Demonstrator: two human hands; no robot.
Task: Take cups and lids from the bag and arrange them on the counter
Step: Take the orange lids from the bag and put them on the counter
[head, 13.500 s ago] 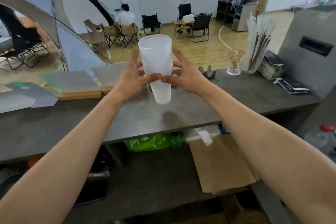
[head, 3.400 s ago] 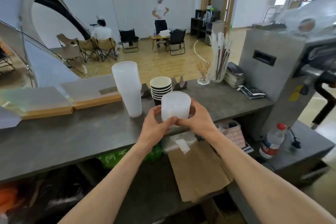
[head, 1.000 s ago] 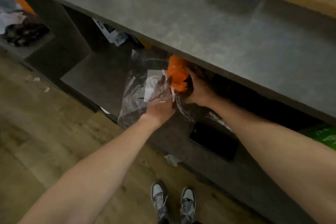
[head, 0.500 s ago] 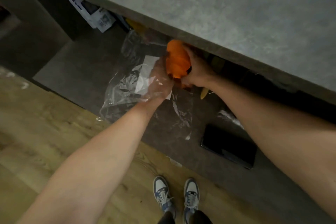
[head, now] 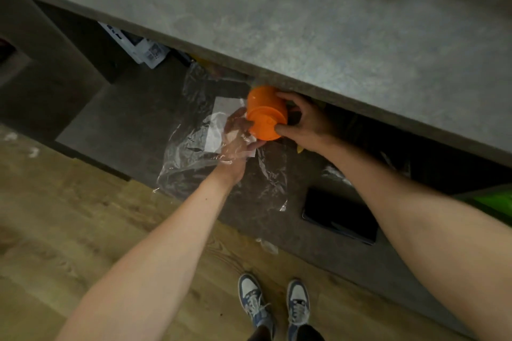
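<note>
Orange cups (head: 265, 112), seemingly a nested stack, are held under the counter (head: 332, 22) edge, clasped by the right hand (head: 303, 122); clear bag (head: 210, 152) film is pinched by the left hand (head: 238, 141). Judged light, stiff, slippery; sides are best gripped

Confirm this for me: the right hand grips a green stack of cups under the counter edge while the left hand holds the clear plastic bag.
Not quite: the stack of cups is orange, not green, as the head view shows. The rest stands: the right hand grips it just under the counter edge, and the left hand holds the clear plastic bag.
</note>
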